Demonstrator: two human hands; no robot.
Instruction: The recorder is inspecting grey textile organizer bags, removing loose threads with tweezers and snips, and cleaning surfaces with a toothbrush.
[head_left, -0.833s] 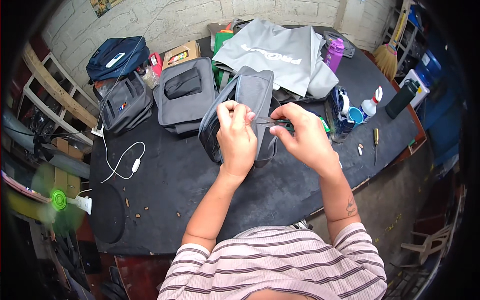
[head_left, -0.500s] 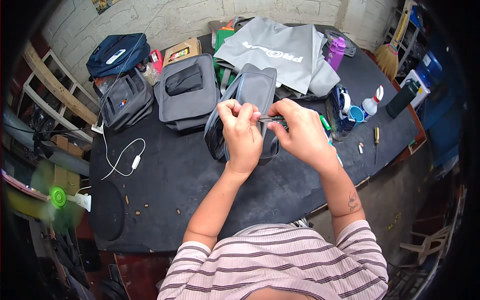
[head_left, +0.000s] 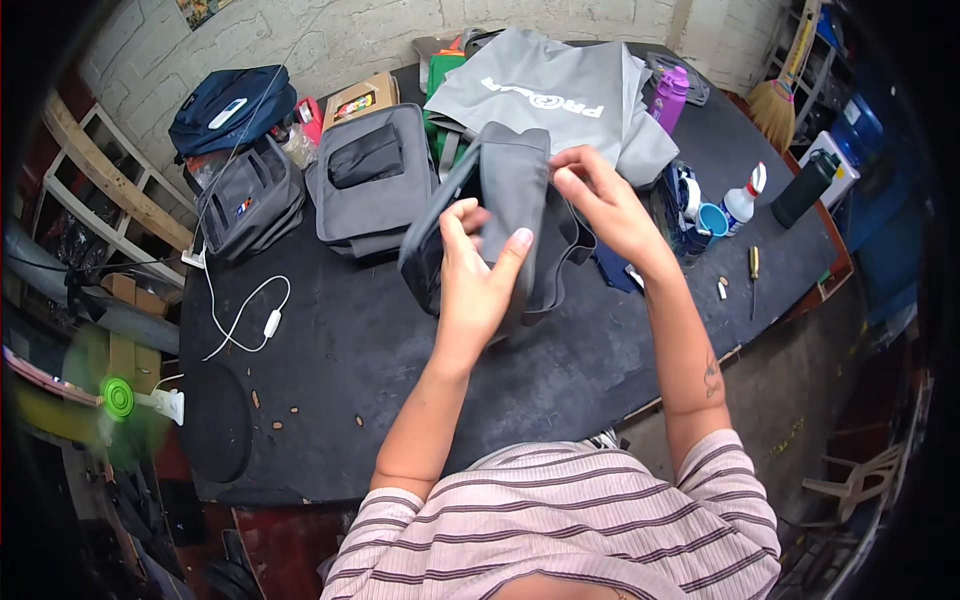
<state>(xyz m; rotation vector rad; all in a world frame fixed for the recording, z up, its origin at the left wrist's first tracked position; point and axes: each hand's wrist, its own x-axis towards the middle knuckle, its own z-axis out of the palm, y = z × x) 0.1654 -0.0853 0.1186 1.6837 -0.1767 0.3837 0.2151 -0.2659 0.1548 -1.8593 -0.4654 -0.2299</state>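
A grey fabric bag (head_left: 512,190) with a dark opening stands upright on the black table in front of me. My left hand (head_left: 476,285) grips its near side, the thumb lying on the grey panel and the fingers over the edge of the opening. At the bag's far right edge is my right hand (head_left: 610,205), its bent thumb and forefinger against the fabric. The other right fingers are partly hidden, and no tool shows in that hand. A dark strap (head_left: 570,250) loops down on the bag's right side.
Left of the bag lie a grey case (head_left: 375,190), another grey bag (head_left: 252,200) and a navy bag (head_left: 235,110). Grey printed sheets (head_left: 545,95) lie behind. Rightward are a purple bottle (head_left: 670,98), spray bottle (head_left: 742,203), blue cup (head_left: 711,222), dark bottle (head_left: 805,190) and screwdriver (head_left: 754,280).
My hands have parted from a pinch over the bag, where the right one held a small metal tool. My left hand now grips the bag; my right has moved up to its far edge.
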